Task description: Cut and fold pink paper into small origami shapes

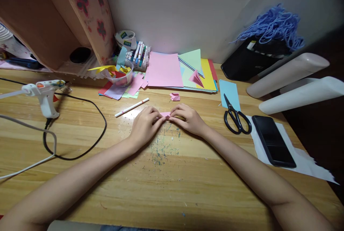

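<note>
A small folded pink paper (165, 114) is pinched between both hands at the middle of the wooden table. My left hand (146, 123) grips its left end with thumb and fingers. On the right end, my right hand (186, 118) is closed, its thumb and fingertips close to the left thumb. Just beyond the hands lies another small folded pink piece (175, 97). A white marker (131, 107) rests on the table to the left of my left hand.
Black-handled scissors (236, 118), a phone (273, 140) and white rolls (287, 75) are at the right. Coloured paper sheets (165, 70) and a tub of scraps (118, 75) stand behind. A glue gun (45, 96) with looping cables lies left.
</note>
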`<move>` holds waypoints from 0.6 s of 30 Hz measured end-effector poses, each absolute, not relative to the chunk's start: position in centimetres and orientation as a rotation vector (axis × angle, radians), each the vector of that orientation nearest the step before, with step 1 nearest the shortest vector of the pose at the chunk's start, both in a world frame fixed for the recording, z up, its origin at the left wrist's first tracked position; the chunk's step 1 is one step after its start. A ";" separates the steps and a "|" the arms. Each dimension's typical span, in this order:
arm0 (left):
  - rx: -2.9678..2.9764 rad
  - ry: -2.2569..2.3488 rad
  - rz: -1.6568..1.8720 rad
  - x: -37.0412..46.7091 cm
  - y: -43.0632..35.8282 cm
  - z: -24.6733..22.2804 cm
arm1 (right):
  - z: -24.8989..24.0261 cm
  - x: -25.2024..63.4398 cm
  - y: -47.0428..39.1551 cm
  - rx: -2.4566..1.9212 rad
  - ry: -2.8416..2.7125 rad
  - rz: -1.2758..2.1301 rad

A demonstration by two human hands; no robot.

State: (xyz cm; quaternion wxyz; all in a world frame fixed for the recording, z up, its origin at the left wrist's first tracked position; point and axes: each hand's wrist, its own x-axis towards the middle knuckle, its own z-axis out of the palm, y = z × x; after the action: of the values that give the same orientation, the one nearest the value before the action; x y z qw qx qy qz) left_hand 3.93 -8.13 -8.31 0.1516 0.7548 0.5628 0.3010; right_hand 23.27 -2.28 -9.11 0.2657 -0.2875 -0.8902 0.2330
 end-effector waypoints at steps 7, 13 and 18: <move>2.033 1.677 0.874 4.0 -7.6 -8.5 | -9.0 22.5 -2.8 -0.995 -2.307 0.682; 2.033 1.706 0.854 4.0 -7.5 -8.6 | -9.2 22.3 -2.8 -1.088 -2.315 0.659; 2.046 1.689 0.869 3.9 -7.4 -8.8 | -9.2 22.4 -2.8 -1.102 -2.329 0.654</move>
State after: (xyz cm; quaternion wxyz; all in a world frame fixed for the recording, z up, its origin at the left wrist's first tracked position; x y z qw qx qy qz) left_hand 3.91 -7.41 -8.76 0.1740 0.7216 0.5959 0.3064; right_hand 22.37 -2.81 -9.24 0.2395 -0.4024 -0.8506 0.2389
